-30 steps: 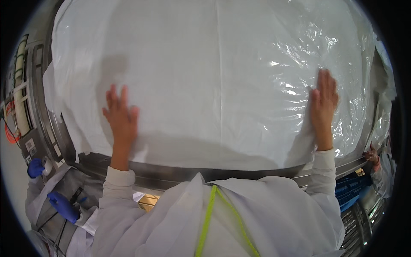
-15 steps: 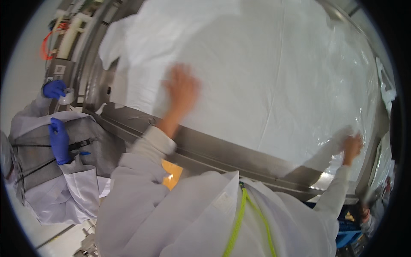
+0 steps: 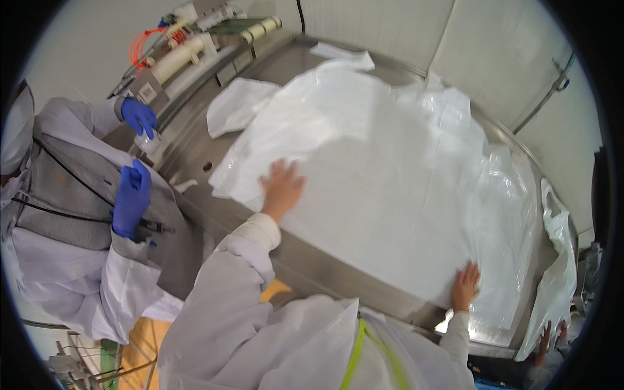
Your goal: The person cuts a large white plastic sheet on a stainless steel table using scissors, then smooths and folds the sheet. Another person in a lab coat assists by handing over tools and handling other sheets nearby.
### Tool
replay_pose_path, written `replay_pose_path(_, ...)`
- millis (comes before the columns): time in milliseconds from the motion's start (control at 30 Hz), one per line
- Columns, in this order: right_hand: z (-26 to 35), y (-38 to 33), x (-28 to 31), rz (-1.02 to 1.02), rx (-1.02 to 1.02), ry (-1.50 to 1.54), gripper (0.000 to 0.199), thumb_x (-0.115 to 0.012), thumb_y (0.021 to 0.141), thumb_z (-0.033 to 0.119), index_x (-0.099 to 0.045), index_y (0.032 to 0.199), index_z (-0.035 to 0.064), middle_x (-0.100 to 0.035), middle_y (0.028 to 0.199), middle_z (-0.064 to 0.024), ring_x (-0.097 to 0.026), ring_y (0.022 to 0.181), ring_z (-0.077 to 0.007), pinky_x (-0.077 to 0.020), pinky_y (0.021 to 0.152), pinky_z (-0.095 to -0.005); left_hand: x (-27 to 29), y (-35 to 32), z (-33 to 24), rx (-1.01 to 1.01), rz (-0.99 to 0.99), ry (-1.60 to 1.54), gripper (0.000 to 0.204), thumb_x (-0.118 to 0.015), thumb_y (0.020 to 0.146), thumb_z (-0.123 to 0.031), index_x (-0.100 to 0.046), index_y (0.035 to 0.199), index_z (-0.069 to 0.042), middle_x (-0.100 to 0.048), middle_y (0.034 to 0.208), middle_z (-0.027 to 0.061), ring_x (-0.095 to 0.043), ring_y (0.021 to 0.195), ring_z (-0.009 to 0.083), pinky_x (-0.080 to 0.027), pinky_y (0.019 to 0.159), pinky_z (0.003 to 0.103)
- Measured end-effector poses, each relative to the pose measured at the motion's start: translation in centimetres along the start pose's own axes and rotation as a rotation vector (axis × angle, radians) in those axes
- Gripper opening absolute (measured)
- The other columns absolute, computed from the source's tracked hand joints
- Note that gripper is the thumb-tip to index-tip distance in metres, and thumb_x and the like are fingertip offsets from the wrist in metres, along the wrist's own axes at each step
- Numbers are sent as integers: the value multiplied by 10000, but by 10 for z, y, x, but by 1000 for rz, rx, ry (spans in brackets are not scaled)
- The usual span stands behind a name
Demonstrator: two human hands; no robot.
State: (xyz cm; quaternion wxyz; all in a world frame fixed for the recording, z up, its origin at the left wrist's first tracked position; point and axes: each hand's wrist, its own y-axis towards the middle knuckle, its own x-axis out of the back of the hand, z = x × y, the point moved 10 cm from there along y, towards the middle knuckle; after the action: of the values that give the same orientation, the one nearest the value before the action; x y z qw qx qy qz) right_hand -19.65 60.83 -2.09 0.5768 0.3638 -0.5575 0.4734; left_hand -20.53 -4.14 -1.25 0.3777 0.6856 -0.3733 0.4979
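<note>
Plastic sheeting point(image 3: 390, 195) lay mostly flat; creases remained toward right edge of counter point(image 3: 325, 272). Left hand point(image 3: 282, 188), right hand point(image 3: 466, 286): grip released.

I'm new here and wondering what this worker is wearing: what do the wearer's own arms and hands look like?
The left hand and right hand are bare, without gloves. The left sleeve and right sleeve are long, whitish and loose, wrinkling along the left arm. No cables or markings show on them. The left hand is slightly blurred.

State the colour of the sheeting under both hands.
The sheeting is plain white, showing best in the head view.
</note>
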Motion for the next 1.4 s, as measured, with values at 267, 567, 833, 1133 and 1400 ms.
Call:
replay_pose_path(267, -148, -11, -9, 320, -571, -207, 514, -366, 931, 330, -290, 1388, 108, -191, 1491, -112, -159, 1341, -433, -212, 1020, -608, 42, 35, 204, 736, -75, 38, 543, -419, 905, -424, -331, 1375, -167, -232, 1438, 201, -190, 1344, 367, -186, 1034, 598)
replay_pose_path(567, 108, -46, 8, -32, 19, 10, 603, -542, 847, 349, -325, 1383, 178, -156, 1491, -153, -105, 1372, -392, -170, 1005, -659, 14, 165, 294, 976, -531, -1157, 437, -555, 841, -243, -476, 1080, 115, -591, 1044, 247, -601, 942, 352, -495, 797, 393)
replay_pose_path(833, 133, -78, -26, 112, 68, 10, 627, -449, 881, 475, -262, 1420, 215, -141, 1500, -148, -119, 1366, -408, -136, 987, -688, 250, 230, 151, 58, -1231, -497, 333, -467, 870, -45, -465, 1175, 87, -559, 1069, 269, -553, 984, 413, -454, 834, 422)
replay_pose_path(1133, 131, -79, -35, 108, 20, -8, 638, -429, 888, 473, -210, 1434, 227, -100, 1512, -131, -87, 1377, -391, -121, 1001, -681, 263, 110, -166, -1035, -907, -383, 283, -534, 795, -27, -580, 1055, -130, -598, 1117, 58, -563, 1039, 236, -406, 848, 446)
replay_pose_path(1400, 204, -37, -5, 54, 292, 51, 528, -539, 829, 315, -424, 1294, 94, -348, 1367, -167, -277, 1300, -376, -249, 1003, -601, -15, -79, -317, -1243, 159, -253, 742, -664, 774, -285, -287, 1413, -256, -192, 1485, 129, -204, 1348, 349, -235, 995, 636)
